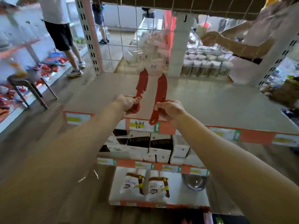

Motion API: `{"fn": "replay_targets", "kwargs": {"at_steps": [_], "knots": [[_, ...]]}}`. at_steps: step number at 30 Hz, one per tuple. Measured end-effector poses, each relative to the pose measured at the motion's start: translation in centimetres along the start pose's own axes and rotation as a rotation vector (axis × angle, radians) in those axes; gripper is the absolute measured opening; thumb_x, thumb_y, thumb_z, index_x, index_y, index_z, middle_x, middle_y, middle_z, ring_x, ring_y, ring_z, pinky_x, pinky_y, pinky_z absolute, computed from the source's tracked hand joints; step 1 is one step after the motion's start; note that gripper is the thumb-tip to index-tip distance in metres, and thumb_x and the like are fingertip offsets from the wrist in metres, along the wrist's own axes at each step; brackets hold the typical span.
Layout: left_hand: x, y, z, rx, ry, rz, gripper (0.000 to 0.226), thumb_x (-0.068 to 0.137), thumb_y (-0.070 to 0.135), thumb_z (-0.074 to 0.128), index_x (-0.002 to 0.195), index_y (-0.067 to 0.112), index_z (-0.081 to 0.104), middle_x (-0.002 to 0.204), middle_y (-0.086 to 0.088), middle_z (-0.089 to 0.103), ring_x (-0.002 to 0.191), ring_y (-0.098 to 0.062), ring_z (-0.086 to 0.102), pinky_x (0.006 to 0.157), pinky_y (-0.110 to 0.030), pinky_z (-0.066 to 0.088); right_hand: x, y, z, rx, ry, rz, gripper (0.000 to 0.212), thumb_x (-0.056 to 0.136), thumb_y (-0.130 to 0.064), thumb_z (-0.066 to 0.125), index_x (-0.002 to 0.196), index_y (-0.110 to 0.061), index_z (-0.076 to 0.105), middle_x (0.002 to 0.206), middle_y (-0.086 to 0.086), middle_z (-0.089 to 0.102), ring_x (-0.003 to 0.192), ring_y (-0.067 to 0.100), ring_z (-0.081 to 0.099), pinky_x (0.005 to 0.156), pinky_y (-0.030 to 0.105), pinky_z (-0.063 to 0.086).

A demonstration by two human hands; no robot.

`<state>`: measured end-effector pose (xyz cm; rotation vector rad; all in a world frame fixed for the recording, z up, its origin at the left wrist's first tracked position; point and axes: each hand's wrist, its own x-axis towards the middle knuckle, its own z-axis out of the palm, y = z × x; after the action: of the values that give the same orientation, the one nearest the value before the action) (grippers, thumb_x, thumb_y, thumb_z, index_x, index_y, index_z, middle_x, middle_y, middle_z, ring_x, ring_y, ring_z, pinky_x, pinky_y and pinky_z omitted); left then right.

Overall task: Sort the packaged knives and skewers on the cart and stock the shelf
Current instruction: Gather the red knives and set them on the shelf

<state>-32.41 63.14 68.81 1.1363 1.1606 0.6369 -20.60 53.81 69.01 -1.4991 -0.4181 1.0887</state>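
Your L hand (pixel 127 103) grips the handle of one red knife (pixel 142 84), blade pointing away, over the grey shelf (pixel 210 101). Your R hand (pixel 171 109) pinches a second red knife (pixel 160 89) approx. mid-length; its handle hangs past the shelf's front edge. Knives lie near each other, apart. Below: white boxes (pixel 161 146), steel bowl (pixel 194 181).
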Motion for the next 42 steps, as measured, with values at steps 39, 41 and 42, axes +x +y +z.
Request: {"fn": "replay_targets", "kwargs": {"at_steps": [39,41,42], "knots": [[9.4,1.0,-11.9,0.559,0.138,0.184,0.026,0.084,0.016,0.069,0.104,-0.001,0.071,0.095,-0.018,0.070,0.084,-0.025,0.063,0.091,-0.039,0.053,9.7,0.7,17.0,-0.331,-0.009,-0.017,0.027,0.076,-0.009,0.074,0.100,0.003,0.069,0.103,0.020,0.069,0.099,0.032,0.067,0.093,0.044,0.052],[9.3,1.1,-12.1,0.568,0.156,0.201,0.026,0.082,0.017,0.070,0.102,0.001,0.072,0.098,-0.018,0.071,0.091,-0.030,0.066,0.092,-0.042,0.053,9.6,0.5,16.9,-0.349,-0.021,-0.023,0.033,0.080,-0.006,0.069,0.110,0.006,0.064,0.112,0.022,0.066,0.103,0.032,0.065,0.095,0.043,0.051],[9.3,1.2,-12.2,0.566,0.172,0.205,0.025,0.082,0.017,0.071,0.102,0.002,0.072,0.099,-0.018,0.071,0.095,-0.031,0.067,0.092,-0.042,0.053,9.6,0.5,16.9,-0.346,-0.031,-0.024,0.035,0.082,-0.005,0.066,0.114,0.007,0.061,0.115,0.022,0.064,0.101,0.029,0.064,0.096,0.043,0.051]]}}
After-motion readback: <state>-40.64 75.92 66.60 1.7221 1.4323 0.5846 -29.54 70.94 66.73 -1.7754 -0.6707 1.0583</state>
